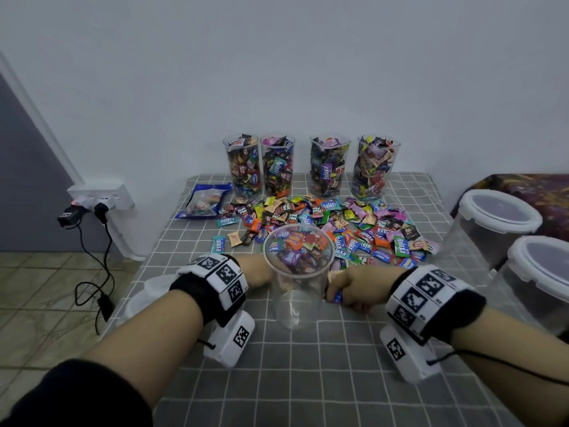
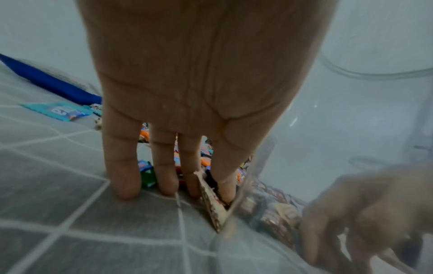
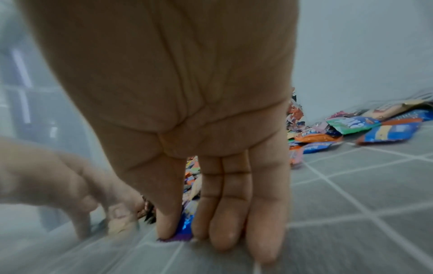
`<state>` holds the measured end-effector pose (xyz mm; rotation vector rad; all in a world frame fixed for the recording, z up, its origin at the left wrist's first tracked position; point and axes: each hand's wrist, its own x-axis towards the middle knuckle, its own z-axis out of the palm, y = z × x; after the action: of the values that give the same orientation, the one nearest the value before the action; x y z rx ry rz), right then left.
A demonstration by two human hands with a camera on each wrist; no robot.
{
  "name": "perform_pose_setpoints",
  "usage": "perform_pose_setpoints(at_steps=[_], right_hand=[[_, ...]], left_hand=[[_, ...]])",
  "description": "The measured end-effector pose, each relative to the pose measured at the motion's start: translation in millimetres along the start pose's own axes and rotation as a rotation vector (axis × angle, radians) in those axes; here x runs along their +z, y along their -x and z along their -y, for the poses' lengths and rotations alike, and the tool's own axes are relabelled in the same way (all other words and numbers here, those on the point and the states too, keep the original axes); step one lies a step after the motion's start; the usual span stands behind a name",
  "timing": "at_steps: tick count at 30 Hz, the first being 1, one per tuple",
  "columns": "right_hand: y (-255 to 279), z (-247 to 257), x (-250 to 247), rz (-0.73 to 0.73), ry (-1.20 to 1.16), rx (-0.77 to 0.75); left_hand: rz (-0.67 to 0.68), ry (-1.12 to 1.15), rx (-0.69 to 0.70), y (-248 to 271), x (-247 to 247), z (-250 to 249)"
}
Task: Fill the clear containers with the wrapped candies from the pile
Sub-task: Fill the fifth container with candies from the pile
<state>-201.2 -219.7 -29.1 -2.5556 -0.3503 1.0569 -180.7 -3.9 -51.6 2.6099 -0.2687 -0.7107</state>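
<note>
Head view: empty clear cylinder (image 1: 297, 291) upright on grey checked worktop (image 1: 308, 380), just before glossy candy pile (image 1: 323, 229); four packed clear containers (image 1: 312, 164) along the wall; left hand (image 1: 257, 271) and right hand (image 1: 354, 286) flanking the cylinder

Left wrist: straight fingers (image 2: 124, 166) pressing cloth, raking crinkly wrappers (image 2: 147, 176), gripping nothing

Right wrist: flat fingers (image 3: 234, 204) pinning a purple foil candy (image 3: 181, 231), unclenched
</note>
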Motion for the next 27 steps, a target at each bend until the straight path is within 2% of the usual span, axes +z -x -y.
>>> perform_pose_setpoints(at_steps=[2,5,7,8,9,11,13,15,17,20,24,27], right_hand=[[-7,0,-7,-0.03,0.006,-0.002],[-18,5,-15,-0.081,0.042,-0.024],[-25,5,-22,-0.111,0.014,-0.041],[-28,4,-26,-0.111,-0.021,-0.055],[-31,1,-31,-0.115,-0.102,-0.067],[-34,-6,-46,-0.154,-0.3,-0.066],[-38,-14,-66,-0.311,-0.368,-0.05],[-48,-24,-87,-0.523,-0.387,-0.004],[-60,-38,-107,-0.662,-0.368,0.09],[-76,-56,-127,-0.734,-0.351,0.259],[-87,-69,-137,-0.694,-0.126,0.396],[-99,-77,-135,-0.637,-0.256,0.45]], left_hand=[[0.065,0.033,0.049,-1,-4,-8],[0.072,0.063,0.041,-7,-12,-11],[0.164,0.082,0.025,-13,-18,-11],[0.169,0.091,0.043,-15,-25,-10],[0.12,0.075,0.116,-17,-33,-9],[0.04,0.155,0.05,-21,-53,-3],[-0.116,0.27,-0.064,-34,-70,3],[-0.287,0.335,-0.1,-51,-87,11],[-0.404,0.288,-0.133,-62,-98,11],[-0.408,0.185,-0.224,-81,-104,20],[-0.382,0.248,-0.267,-102,-102,21],[-0.371,0.258,-0.262,-119,-97,30]])
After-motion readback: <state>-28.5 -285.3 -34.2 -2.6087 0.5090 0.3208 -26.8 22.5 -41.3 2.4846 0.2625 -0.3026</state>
